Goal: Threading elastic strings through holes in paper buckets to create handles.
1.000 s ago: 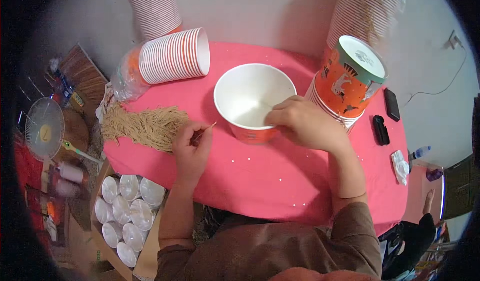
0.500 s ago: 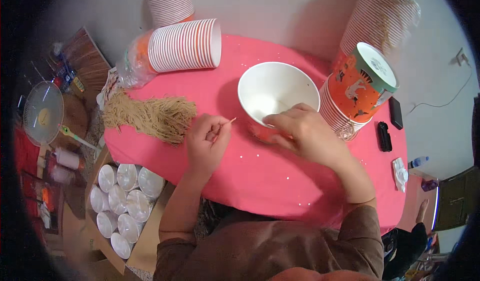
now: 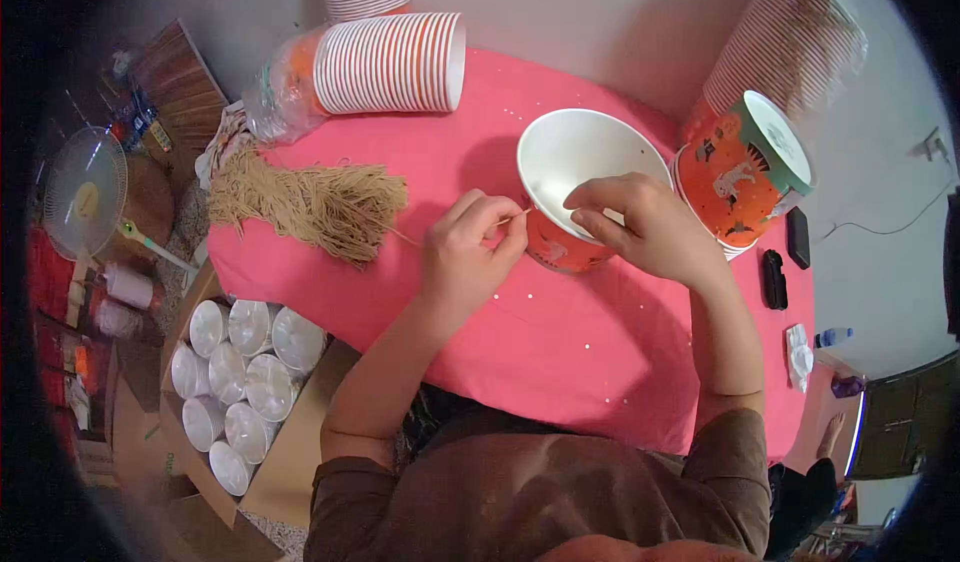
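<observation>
My left hand (image 3: 470, 252) pinches a thin tan paper cord (image 3: 408, 237), its tip against the near left side of a paper bucket just below the rim. The cord's tail trails back toward a bundle of tan cords (image 3: 310, 207) on the left. Upright before me stands the bucket (image 3: 570, 247), white inside and orange with printed figures outside. Over its near right rim is my right hand (image 3: 645, 227), thumb and index finger apart above the opening. Nothing shows between them; its other fingers are partly hidden.
A nested stack of paper buckets (image 3: 390, 62) lies at the back left of the pink-covered table (image 3: 500, 362). An upside-down orange bucket (image 3: 735, 177) tops a stack at the right. Beside it are black objects (image 3: 774, 279). A cardboard box (image 3: 290, 462) of clear-topped containers (image 3: 270, 387) stands lower left.
My left hand has moved right and brought the cord's tip to the bucket's side. My right hand has risen slightly, its thumb now above the rim. The whole view has shifted a little.
</observation>
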`<state>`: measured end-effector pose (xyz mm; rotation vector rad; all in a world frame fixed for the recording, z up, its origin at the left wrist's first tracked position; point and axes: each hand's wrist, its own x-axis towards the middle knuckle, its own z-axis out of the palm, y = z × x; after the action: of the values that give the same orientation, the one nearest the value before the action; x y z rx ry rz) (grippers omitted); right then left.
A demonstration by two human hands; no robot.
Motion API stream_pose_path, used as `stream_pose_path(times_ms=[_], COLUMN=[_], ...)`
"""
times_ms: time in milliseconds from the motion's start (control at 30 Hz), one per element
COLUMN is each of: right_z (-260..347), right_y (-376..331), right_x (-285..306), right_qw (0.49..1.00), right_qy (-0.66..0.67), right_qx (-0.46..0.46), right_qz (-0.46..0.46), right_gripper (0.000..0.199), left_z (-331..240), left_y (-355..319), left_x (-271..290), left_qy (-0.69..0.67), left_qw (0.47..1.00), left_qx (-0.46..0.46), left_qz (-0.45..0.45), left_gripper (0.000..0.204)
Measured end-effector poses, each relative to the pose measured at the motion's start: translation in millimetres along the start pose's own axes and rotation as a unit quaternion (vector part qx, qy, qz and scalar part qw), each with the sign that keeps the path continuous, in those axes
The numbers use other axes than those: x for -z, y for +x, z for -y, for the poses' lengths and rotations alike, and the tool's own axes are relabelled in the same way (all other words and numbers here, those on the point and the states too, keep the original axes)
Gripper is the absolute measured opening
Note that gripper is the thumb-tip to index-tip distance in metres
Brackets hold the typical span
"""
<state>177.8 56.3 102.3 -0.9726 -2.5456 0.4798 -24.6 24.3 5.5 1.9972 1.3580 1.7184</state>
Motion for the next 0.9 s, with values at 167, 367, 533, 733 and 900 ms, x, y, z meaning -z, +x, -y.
stream_pose_path(times_ms=[167, 367, 533, 733, 900], right_z=[-5, -14, -14, -12, -10], right_y=[7, 16, 31, 24, -31], right_x=[-5, -12, -22, -7, 37], right_qw=[1.000, 0.999, 0.999, 0.987, 0.917], right_qy=[-0.027, -0.022, -0.015, -0.121, -0.295], right_qx=[0.012, 0.034, 0.046, 0.062, 0.016], right_qz=[0.000, 0.003, 0.002, -0.087, -0.270], right_gripper=[0.014, 0.015, 0.011, 0.010, 0.013], left_z=[-1, -1, 3, 4, 38], left_y=[0, 2, 2, 2, -10], left_x=[-1, -7, -13, -3, 34], left_qy=[-0.019, -0.025, -0.031, -0.057, -0.089], left_qw=[1.000, 1.000, 0.999, 0.996, 0.981], left_qx=[-0.006, -0.016, 0.008, 0.051, 0.130], left_qz=[-0.001, 0.002, 0.002, 0.039, 0.118], left_gripper=[0.009, 0.010, 0.011, 0.011, 0.012])
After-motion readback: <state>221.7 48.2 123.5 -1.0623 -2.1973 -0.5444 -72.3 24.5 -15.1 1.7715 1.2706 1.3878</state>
